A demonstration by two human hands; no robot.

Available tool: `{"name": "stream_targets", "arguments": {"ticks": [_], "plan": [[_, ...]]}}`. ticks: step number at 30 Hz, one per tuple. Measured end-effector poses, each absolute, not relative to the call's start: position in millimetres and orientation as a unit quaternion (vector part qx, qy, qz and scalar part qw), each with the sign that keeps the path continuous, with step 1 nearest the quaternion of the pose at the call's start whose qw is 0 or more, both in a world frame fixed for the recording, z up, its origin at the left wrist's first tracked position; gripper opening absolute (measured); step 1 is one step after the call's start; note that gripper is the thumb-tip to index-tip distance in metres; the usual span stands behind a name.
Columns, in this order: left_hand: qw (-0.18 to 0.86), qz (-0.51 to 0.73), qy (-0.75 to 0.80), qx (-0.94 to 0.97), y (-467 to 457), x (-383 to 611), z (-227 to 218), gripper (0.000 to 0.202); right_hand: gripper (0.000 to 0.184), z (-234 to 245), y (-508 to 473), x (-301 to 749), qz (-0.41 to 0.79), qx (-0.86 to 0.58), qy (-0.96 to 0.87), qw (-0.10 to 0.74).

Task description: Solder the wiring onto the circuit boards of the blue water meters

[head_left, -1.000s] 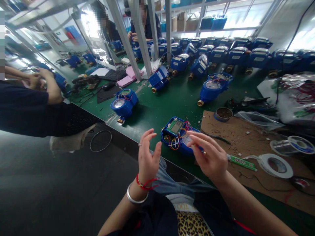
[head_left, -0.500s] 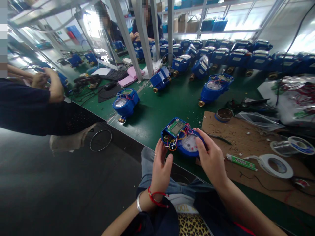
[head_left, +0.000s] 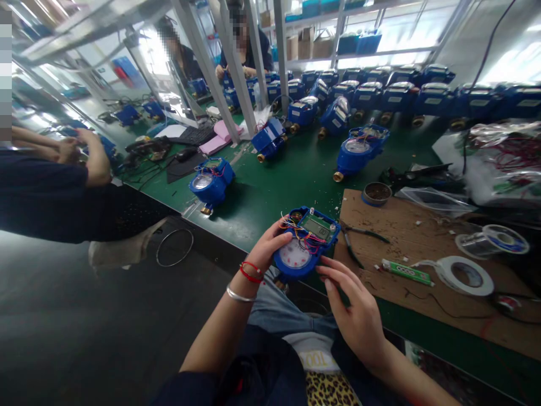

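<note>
A blue water meter (head_left: 295,254) is in front of me at the bench edge, its round dial nearest me. Its cover is off, so a green circuit board with a small display (head_left: 316,227) and several loose coloured wires (head_left: 291,223) show. My left hand (head_left: 269,245) grips the meter's left side, thumb over the dial's rim and fingers partly hidden behind the body. At the right side, my right hand (head_left: 353,296) has its fingers extended, the tips at or very near the casing; firm contact is unclear.
Pliers (head_left: 359,239), a green tube (head_left: 408,273), white tape (head_left: 465,275), a solder spool (head_left: 492,243) and a small tin (head_left: 377,193) lie on cardboard (head_left: 380,217) at right. More meters (head_left: 362,149) stand behind. A co-worker's arm (head_left: 46,189) is at far left.
The meter has turned, its display end swinging from left to right. My left hand has moved onto the dial side; my right hand has come off the dial to the right edge.
</note>
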State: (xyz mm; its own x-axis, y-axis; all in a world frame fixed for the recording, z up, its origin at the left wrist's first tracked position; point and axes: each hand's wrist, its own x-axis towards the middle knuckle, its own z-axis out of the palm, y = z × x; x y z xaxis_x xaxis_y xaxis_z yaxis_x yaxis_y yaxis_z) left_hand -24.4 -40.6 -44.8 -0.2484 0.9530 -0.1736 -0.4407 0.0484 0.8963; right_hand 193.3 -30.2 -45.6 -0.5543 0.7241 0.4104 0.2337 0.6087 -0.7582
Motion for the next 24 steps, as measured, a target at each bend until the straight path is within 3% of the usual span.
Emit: {"name": "stream_targets", "arguments": {"ticks": [6,8,12,18,24], "plan": [[0.531,0.582,0.500,0.359,-37.9,-35.9,-39.2,0.069,0.036,-48.5,-21.8,194.4,0.345,-0.277,-0.807,0.391],[0.471,0.588,0.528,0.391,-40.1,-38.2,-34.8,0.064,0.042,-52.0,-20.2,192.7,0.356,-0.242,-0.824,0.370],[0.276,0.601,0.615,0.429,-43.2,-38.5,-15.4,0.030,0.047,-60.4,-18.7,188.7,0.361,-0.205,-0.846,0.335],[0.080,0.486,0.716,0.494,-35.7,-26.5,11.7,0.021,0.043,-63.6,-18.4,188.2,0.363,-0.222,-0.848,0.316],[-0.001,0.456,0.725,0.517,-34.2,-15.5,14.3,0.007,0.045,-60.8,-20.6,189.6,0.373,-0.222,-0.849,0.302]]}}
